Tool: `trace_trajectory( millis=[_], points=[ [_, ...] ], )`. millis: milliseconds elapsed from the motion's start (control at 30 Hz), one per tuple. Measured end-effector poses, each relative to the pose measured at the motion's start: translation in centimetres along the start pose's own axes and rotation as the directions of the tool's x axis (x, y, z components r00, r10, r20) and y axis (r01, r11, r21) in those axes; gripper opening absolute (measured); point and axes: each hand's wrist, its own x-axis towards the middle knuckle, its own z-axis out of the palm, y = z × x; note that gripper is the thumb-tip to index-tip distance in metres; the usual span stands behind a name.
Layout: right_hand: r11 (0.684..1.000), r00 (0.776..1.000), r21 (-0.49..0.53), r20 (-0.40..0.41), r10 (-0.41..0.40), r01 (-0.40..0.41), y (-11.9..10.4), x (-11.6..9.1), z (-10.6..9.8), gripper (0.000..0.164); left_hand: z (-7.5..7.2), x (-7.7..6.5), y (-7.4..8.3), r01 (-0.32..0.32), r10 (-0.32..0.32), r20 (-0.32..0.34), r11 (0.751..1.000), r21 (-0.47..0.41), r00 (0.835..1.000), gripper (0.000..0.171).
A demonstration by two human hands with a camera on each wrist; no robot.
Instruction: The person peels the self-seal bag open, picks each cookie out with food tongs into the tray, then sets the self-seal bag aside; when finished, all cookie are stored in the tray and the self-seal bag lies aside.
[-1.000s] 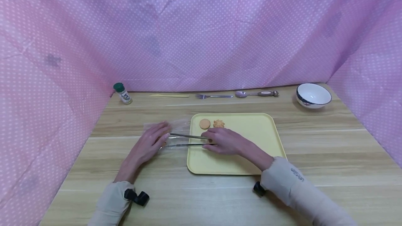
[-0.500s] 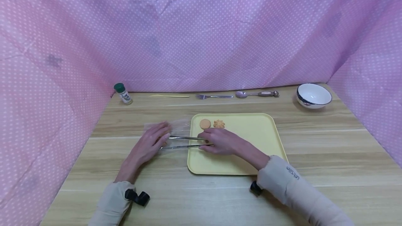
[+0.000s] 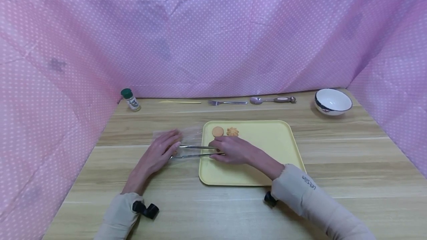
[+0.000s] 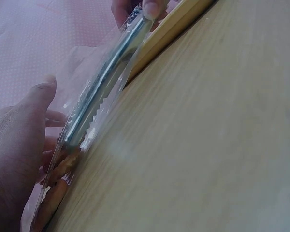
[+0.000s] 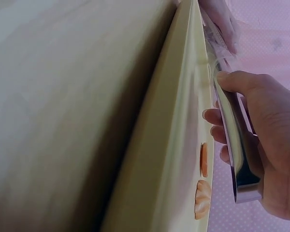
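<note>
My right hand (image 3: 235, 150) grips metal tongs (image 5: 228, 116) over the left part of the yellow tray (image 3: 263, 173), thumb on one arm and fingers round the other. Both arms of the tongs reach leftward into a clear plastic bag (image 3: 191, 133) lying on the table. My left hand (image 3: 158, 153) holds the bag at its left part, thumb on the near side and fingers on the far side. Inside the bag, by the tongs' tips, are a ridged cookie (image 4: 65, 166) and a smoother cookie (image 4: 51, 200). The left fingers are partly hidden behind the film.
On the tray's far left corner lie a round cookie (image 3: 218, 132) and a flower-shaped cookie (image 3: 232, 132). Along the back stand a green-capped shaker (image 3: 131, 100), a yellow knife (image 3: 180, 102), a fork (image 3: 228, 102), a spoon (image 3: 272, 100) and a white bowl (image 3: 333, 101).
My right hand has shifted a little to the left with the tongs, its sleeve following. The left hand, bag, tray and cookies on the tray look the same.
</note>
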Motion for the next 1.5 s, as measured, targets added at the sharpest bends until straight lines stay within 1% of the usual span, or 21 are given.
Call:
trace_trajectory(
  millis=[567,700,933,1300,1500],
  points=[
    [1.000,1.000,-0.021,-0.002,-0.013,0.013,0.10,0.23,0.33,0.026,-0.06,-0.02,0.08,0.018,-0.018,0.011,1.000,0.004,1.000,0.042],
    [1.000,1.000,-0.020,0.005,-0.006,0.006,0.07,0.22,0.29,0.026,-0.07,-0.03,0.10,0.024,-0.024,0.013,1.000,0.003,1.000,0.042],
    [1.000,1.000,-0.014,0.009,0.016,-0.016,-0.03,0.14,0.10,0.029,-0.02,-0.04,0.02,0.025,-0.025,0.012,1.000,-0.004,1.000,0.042],
    [1.000,1.000,-0.015,0.007,0.002,-0.001,-0.21,0.27,0.16,0.026,0.08,-0.14,-0.02,0.028,-0.028,0.016,1.000,0.001,0.999,0.043],
    [1.000,1.000,-0.007,0.016,0.012,-0.011,-0.30,0.20,-0.11,0.025,0.04,-0.12,0.07,0.039,-0.039,0.025,0.999,-0.001,0.999,0.043]
  ],
)
